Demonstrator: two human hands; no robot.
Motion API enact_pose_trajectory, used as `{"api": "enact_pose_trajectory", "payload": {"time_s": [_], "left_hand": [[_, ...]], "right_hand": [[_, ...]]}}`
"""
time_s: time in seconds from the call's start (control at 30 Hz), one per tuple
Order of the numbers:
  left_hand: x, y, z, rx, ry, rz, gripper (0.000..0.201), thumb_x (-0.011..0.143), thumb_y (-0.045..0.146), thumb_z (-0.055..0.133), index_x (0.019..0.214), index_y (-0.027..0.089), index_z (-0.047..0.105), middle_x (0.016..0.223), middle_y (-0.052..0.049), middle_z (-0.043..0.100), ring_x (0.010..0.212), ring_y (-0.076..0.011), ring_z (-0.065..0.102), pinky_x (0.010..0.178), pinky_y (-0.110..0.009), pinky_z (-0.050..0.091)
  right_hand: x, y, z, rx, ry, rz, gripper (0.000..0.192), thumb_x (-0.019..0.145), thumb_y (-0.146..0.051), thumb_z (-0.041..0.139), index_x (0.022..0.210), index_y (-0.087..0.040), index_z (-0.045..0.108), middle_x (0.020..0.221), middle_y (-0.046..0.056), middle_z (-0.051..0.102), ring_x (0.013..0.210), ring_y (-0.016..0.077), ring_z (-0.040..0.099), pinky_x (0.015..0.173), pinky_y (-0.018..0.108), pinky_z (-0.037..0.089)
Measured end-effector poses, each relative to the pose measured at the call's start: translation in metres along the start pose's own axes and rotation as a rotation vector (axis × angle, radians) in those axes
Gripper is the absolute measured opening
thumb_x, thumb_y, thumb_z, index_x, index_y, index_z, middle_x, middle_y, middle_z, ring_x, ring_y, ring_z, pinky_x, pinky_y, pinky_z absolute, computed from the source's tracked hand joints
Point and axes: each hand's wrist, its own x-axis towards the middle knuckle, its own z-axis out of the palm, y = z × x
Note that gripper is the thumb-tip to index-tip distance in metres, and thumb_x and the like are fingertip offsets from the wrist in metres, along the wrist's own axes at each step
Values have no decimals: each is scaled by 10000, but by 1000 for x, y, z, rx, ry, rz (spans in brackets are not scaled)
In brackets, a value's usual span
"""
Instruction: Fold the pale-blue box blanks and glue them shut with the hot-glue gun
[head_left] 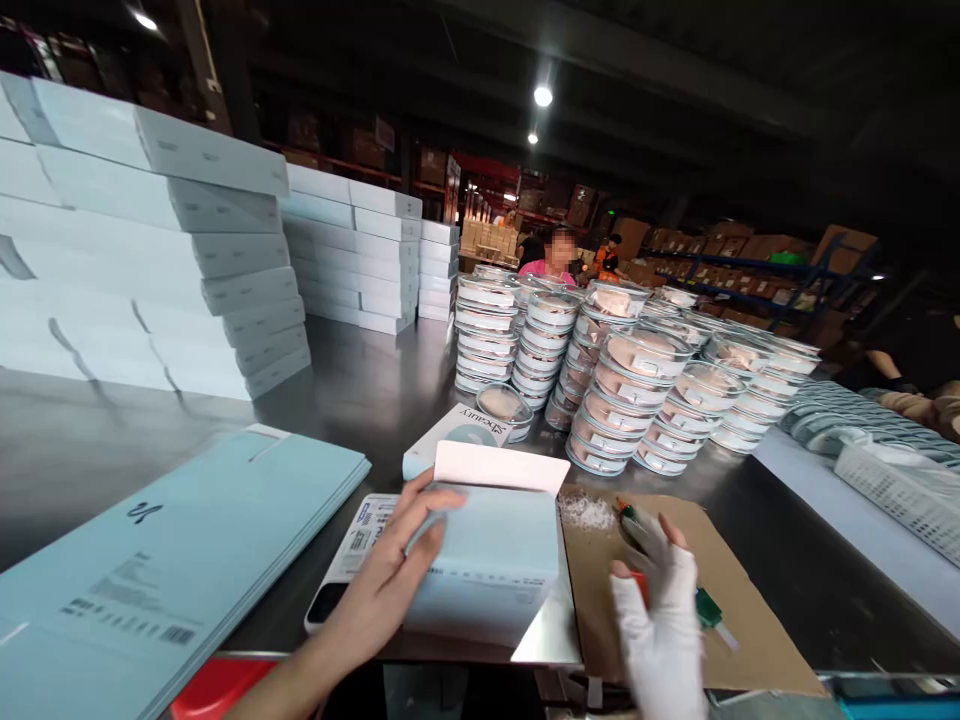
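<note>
A light blue carton [487,540] stands at the table's front edge with its pale end flap [499,467] raised. My left hand [394,565] is bare and lies over the carton's left side and top, fingers spread and touching it. To the right, my right hand [660,590], in a white glove with bare fingertips, hovers over a brown cardboard sheet [731,565]. Its thumb and fingers are apart and blurred. Under and between them are orange-and-dark tool parts [627,513], whose kind I cannot make out. A green piece [707,607] lies beside this hand.
Flat blue cartons [172,550] lie stacked at left, before piled white boxes [240,270]. A white device [334,590] and a printed box [461,435] adjoin the carton. Stacked round clear containers [622,400] stand behind. A white basket [900,490] sits at right. People are beyond.
</note>
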Motion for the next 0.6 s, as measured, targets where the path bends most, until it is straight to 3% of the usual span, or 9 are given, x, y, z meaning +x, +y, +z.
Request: {"api": "enact_pose_trajectory", "payload": {"time_s": [0.03, 0.07, 0.17, 0.23, 0.3, 0.4, 0.5, 0.6], "left_hand": [[2, -1, -7, 23, -97, -8, 348, 1005, 501, 448, 1169, 286, 667, 1498, -109, 532, 1482, -363, 396, 1184, -577, 344], [4, -3, -13, 40, -166, -1, 349, 985, 498, 484, 1194, 299, 680, 1477, -101, 565, 1484, -366, 399, 1179, -568, 362], [8, -12, -29, 112, -265, 56, 446, 870, 437, 661, 1303, 330, 662, 1461, -88, 613, 1502, -379, 378, 1185, -570, 357], [10, -15, -35, 166, -311, 61, 523, 807, 387, 733, 1323, 336, 667, 1467, -87, 614, 1512, -388, 357, 1197, -582, 327], [15, -14, -38, 197, -340, 44, 530, 776, 375, 770, 1299, 330, 697, 1477, -96, 594, 1474, -400, 421, 1182, -578, 359], [24, -9, -39, 218, -324, 76, 502, 746, 385, 819, 1239, 321, 744, 1442, -104, 602, 1372, -394, 542, 1118, -537, 467], [29, -7, -37, 192, -270, 179, 456, 769, 390, 822, 1216, 324, 761, 1291, -98, 691, 1263, -355, 628, 1040, -474, 547], [29, -4, -34, 148, -229, 240, 421, 782, 393, 812, 1196, 327, 772, 1203, -88, 721, 1139, -321, 692, 972, -435, 589]], "right_hand": [[8, 14, -20, -267, 35, 91, 671, 783, -619, 599, 1293, -187, 537, 1360, 247, 621, 1290, 449, 577, 1089, 639, 411], [15, 29, -38, -476, -49, 251, 544, 753, -606, 624, 1108, -193, 629, 1150, 247, 710, 1186, 495, 625, 1036, 693, 415], [28, 66, -70, -615, -259, 539, 322, 685, -542, 723, 710, -238, 623, 729, 158, 705, 914, 455, 714, 856, 616, 533], [28, 81, -72, -513, -292, 622, 317, 682, -510, 746, 618, -254, 570, 577, 80, 634, 698, 346, 718, 669, 462, 576], [24, 88, -68, -403, -308, 715, 316, 700, -497, 729, 605, -259, 545, 475, 16, 554, 487, 248, 635, 492, 354, 513], [14, 91, -70, -175, -316, 785, 352, 699, -554, 674, 597, -257, 516, 440, -15, 508, 365, 164, 503, 396, 290, 411], [-2, 86, -84, 77, -328, 726, 498, 647, -728, 608, 545, -257, 482, 455, 5, 507, 388, 160, 482, 418, 312, 428], [-19, 80, -92, 260, -352, 595, 581, 620, -826, 604, 611, -245, 619, 531, 59, 603, 507, 257, 617, 547, 423, 546]]}}
